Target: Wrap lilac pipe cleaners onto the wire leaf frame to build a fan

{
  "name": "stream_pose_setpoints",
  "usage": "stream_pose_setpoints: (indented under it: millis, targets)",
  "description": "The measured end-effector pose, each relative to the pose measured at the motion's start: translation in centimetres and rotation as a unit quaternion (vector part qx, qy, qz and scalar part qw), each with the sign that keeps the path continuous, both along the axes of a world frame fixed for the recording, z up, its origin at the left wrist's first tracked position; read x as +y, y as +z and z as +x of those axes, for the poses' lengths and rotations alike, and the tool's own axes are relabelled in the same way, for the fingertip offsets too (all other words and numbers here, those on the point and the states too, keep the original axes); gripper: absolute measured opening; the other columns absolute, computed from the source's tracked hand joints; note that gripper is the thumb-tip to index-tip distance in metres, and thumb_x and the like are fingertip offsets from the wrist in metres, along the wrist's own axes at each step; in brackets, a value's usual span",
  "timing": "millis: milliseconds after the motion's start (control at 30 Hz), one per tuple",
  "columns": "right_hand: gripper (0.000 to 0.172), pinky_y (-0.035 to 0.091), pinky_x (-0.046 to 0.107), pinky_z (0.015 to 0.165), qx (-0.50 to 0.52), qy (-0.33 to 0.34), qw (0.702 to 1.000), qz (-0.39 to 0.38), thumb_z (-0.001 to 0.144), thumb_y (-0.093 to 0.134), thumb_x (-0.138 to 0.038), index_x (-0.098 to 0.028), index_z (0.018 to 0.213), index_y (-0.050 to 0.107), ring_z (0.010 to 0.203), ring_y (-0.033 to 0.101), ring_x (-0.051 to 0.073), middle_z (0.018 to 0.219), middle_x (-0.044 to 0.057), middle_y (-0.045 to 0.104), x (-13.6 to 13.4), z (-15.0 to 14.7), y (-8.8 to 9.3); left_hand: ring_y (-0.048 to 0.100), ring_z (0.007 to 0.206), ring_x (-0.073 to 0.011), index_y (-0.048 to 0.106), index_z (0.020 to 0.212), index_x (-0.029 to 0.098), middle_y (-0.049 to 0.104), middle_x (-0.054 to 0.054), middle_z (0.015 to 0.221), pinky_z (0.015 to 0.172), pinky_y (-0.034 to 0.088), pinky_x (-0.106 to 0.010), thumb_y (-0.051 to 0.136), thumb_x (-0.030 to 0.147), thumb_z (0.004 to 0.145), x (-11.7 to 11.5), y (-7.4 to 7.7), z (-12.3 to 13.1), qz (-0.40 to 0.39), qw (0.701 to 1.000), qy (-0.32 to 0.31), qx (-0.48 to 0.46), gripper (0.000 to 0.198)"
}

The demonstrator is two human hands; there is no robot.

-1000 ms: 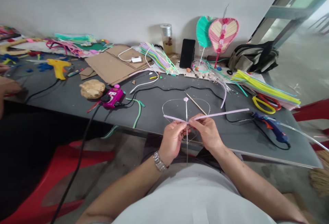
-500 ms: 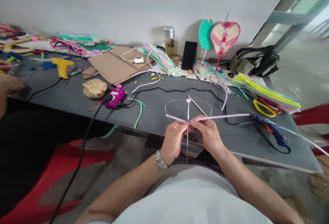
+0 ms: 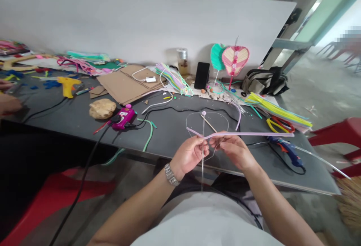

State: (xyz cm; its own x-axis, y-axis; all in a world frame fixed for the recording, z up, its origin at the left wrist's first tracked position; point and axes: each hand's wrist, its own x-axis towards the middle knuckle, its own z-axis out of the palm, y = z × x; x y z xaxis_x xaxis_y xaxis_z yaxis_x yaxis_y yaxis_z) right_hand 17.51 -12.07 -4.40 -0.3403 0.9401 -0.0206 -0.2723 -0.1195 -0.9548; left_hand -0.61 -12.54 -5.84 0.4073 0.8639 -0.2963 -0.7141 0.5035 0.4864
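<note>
Head view: left hand pinching lilac strip where it crosses the stem of a looped wire frame — short tail left of the grip, long tail running right along the far side of the right hand. Right fingers curled by the frame's right side — cannot tell what they pinch. Wooden stick just beyond; blue glue gun farther right.

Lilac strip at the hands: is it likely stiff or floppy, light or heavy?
The lilac strip looks fairly stiff for its thinness: its long end juts past the right hand nearly straight, without visible sag. It probably bends readily too, given the angle it makes beside the left hand. Being so slim, it is likely light.
</note>
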Motion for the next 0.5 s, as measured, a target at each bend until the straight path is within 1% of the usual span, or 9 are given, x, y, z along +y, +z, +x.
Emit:
stream_pose_setpoints:
  millis: [67, 133, 200, 267, 367, 433, 500]
  targets:
    - [0.027, 0.048, 0.029, 0.072, -0.034, -0.032, 0.999, -0.003, 0.077, 0.081, -0.039, -0.019, 0.095, 0.081, 0.081, 0.066, 0.018, 0.089, 0.006, 0.077, 0.5, 0.1, 0.1, 0.052, 0.061, -0.0072, 0.062, 0.077, 0.014, 0.055, 0.003, 0.069, 0.067, 0.044, -0.025, 0.081, 0.016, 0.073, 0.3, 0.3, 0.1, -0.018, 0.998, -0.046, -0.046, 0.019]
    - [0.025, 0.047, 0.027, 0.071, -0.061, -0.054, 0.997, 0.004, 0.076, 0.082, -0.041, -0.019, 0.09, 0.081, 0.077, 0.064, 0.016, 0.084, 0.004, 0.076, 1.0, -0.2, 0.0, 0.05, 0.06, -0.006, 0.062, 0.079, 0.014, 0.052, 0.004, 0.069, 0.067, 0.044, -0.024, 0.08, 0.015, 0.074, 0.3, 0.5, 0.4, -0.032, 0.993, -0.087, -0.076, 0.018]
    - [0.027, 0.048, 0.027, 0.071, -0.064, -0.048, 0.997, 0.008, 0.075, 0.083, -0.042, -0.02, 0.089, 0.081, 0.075, 0.063, 0.015, 0.081, 0.003, 0.075, 1.3, -0.7, 0.0, 0.049, 0.059, -0.0058, 0.062, 0.081, 0.014, 0.05, 0.004, 0.07, 0.067, 0.043, -0.025, 0.078, 0.014, 0.074, 0.2, 0.5, 0.8, -0.042, 0.988, -0.12, -0.092, 0.018]
    - [0.031, 0.049, 0.026, 0.069, -0.05, -0.015, 0.998, -0.015, 0.073, 0.085, -0.043, -0.019, 0.092, 0.082, 0.072, 0.063, 0.015, 0.08, 0.002, 0.075, 1.5, -1.1, 0.1, 0.048, 0.058, -0.0061, 0.06, 0.081, 0.015, 0.049, 0.004, 0.07, 0.068, 0.043, -0.026, 0.077, 0.013, 0.074, 0.0, 0.3, 1.1, -0.05, 0.983, -0.145, -0.101, 0.018]
    - [0.04, 0.05, 0.024, 0.062, -0.017, 0.055, 0.995, -0.088, 0.068, 0.087, -0.043, -0.017, 0.097, 0.082, 0.068, 0.065, 0.014, 0.081, 0.004, 0.076, 1.6, -1.2, 0.4, 0.048, 0.058, -0.0067, 0.058, 0.08, 0.017, 0.048, 0.004, 0.07, 0.068, 0.041, -0.027, 0.076, 0.011, 0.073, 0.1, -0.1, 1.4, -0.048, 0.978, -0.167, -0.119, 0.021]
    - [0.041, 0.051, 0.022, 0.06, 0.016, 0.094, 0.987, -0.126, 0.066, 0.088, -0.043, -0.015, 0.095, 0.082, 0.066, 0.065, 0.014, 0.079, 0.005, 0.076, 1.7, -1.3, 0.5, 0.049, 0.058, -0.0065, 0.056, 0.077, 0.016, 0.047, 0.005, 0.069, 0.068, 0.041, -0.028, 0.077, 0.011, 0.073, 0.2, -0.3, 1.6, -0.043, 0.974, -0.176, -0.133, 0.022]
    - [0.041, 0.053, 0.022, 0.061, 0.047, 0.115, 0.981, -0.147, 0.064, 0.088, -0.043, -0.014, 0.092, 0.082, 0.068, 0.067, 0.014, 0.082, 0.007, 0.077, 2.0, -1.3, 0.5, 0.049, 0.057, -0.006, 0.055, 0.075, 0.015, 0.047, 0.006, 0.068, 0.069, 0.041, -0.028, 0.078, 0.011, 0.073, 0.4, -0.2, 1.8, -0.043, 0.971, -0.184, -0.146, 0.023]
